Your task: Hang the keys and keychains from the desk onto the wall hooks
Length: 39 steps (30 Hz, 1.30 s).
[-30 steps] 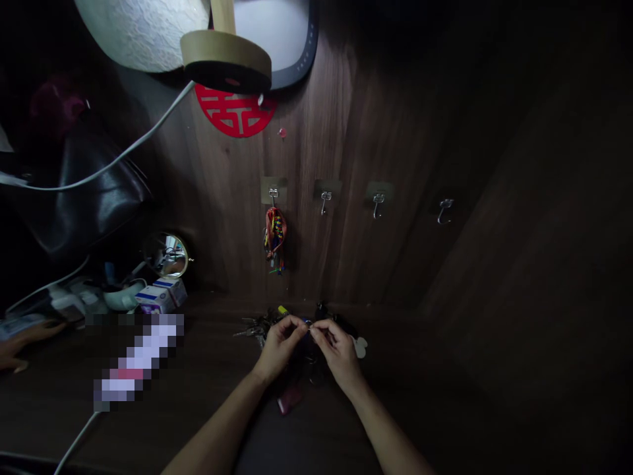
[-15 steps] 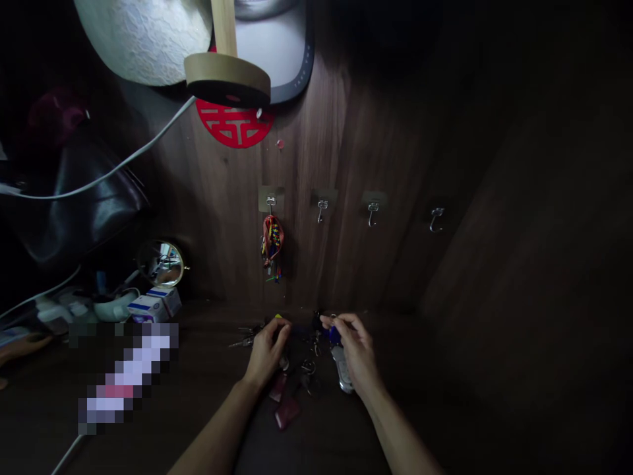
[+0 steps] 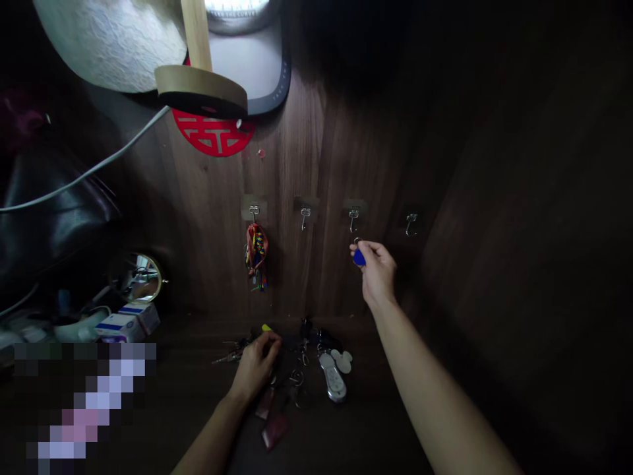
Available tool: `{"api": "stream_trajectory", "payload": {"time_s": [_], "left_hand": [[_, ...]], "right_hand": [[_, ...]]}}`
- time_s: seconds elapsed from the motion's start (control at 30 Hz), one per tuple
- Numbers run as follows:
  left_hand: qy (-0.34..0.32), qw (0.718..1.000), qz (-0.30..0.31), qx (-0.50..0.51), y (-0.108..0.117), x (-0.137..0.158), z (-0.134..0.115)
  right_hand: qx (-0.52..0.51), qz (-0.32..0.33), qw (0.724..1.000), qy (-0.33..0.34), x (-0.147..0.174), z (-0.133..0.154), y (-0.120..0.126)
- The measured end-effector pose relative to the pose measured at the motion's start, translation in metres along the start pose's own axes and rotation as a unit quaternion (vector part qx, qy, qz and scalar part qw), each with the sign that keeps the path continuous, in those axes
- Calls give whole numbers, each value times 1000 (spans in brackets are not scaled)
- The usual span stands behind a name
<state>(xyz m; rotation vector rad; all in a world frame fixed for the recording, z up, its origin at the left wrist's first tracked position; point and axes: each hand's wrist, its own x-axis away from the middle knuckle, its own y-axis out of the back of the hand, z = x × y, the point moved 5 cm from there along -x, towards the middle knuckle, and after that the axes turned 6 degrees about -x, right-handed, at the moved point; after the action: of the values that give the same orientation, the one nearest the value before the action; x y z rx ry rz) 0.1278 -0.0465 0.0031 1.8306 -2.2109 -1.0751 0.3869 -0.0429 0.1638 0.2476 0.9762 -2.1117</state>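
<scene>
My right hand (image 3: 380,272) pinches a blue key fob (image 3: 359,257), its metal ring (image 3: 357,241) standing up just below the third wall hook (image 3: 353,218). The ring and hook look apart. Low on the dark surface, my left hand (image 3: 256,361) rests among the keys with its fingers curled together; whatever they grip is hidden. Keys (image 3: 232,351) and a yellow piece (image 3: 267,328) lie beside it. To its right are a silver remote (image 3: 333,378), a pale rounded tag (image 3: 342,360) and loose key rings (image 3: 296,377). Dark red tags (image 3: 275,431) lie nearer me.
A colourful beaded bundle (image 3: 256,254) hangs from the leftmost hook (image 3: 254,210). Two bare hooks (image 3: 305,216) (image 3: 411,223) flank the third one. At left stand a round mirror (image 3: 143,278) and small boxes (image 3: 129,322). A lamp (image 3: 200,92) with a white cable juts out above.
My right hand has risen from the pile to the third hook, carrying the blue key fob. The silver remote stays on the surface. My left hand keeps its place among the keys.
</scene>
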Motion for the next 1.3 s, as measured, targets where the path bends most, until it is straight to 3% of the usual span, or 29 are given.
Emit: {"api": "stream_trajectory", "payload": {"time_s": [0.17,0.43,0.73,1.13,1.3], "left_hand": [[1,1000,-2,-12,1,0,-2],[6,1000,-7,-18,1,0,-2],[5,1000,-9,-17,1,0,-1],[-1,1000,-7,-21,2,0,-1],[1,1000,-2,-20,1,0,-1]], "right_hand": [[-5,-13,1000,-12,-19,-2,-12],[3,-42,997,-67,-26,-27,-4],[1,-33,998,61,-25,-1,-14],[0,-72,991,111,-23,5,-13],[10,-60,994,87,-24,6,-17]]}}
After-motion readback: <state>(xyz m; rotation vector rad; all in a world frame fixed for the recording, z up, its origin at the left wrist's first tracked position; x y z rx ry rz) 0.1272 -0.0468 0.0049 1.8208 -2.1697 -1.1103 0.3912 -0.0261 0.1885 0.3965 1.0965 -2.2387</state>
